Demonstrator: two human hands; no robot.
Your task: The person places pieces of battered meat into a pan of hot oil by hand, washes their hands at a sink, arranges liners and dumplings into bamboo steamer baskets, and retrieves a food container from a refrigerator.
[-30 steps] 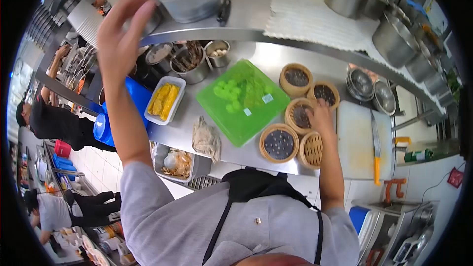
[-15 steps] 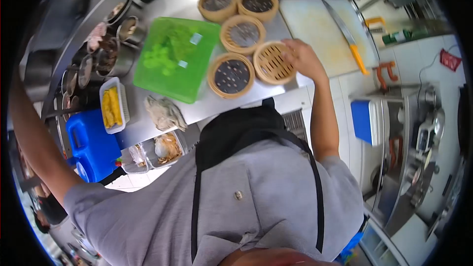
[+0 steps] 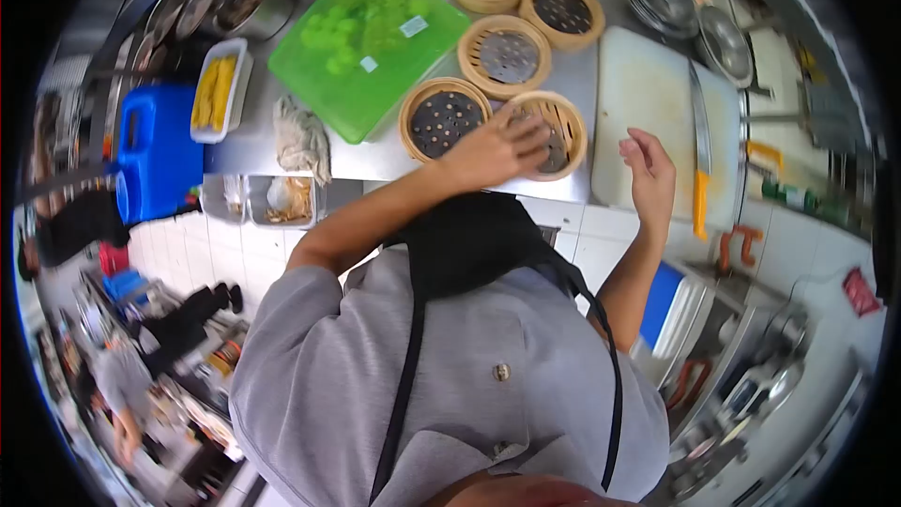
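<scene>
So the left hand (image 3: 497, 148) is down in the nearest bamboo steamer basket (image 3: 574, 115), over what looks like a dark perforated liner (image 3: 552, 147); can't tell if it's pinching it. Right hand's (image 3: 650, 169) empty, loosely open above the cutting board (image 3: 619, 99), knife (image 3: 701, 145) nearby.

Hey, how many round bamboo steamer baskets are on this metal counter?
5: the back-left basket, the back-right basket, the middle basket, the front-left basket, and the front-right basket, which the left hand partly covers.
</scene>
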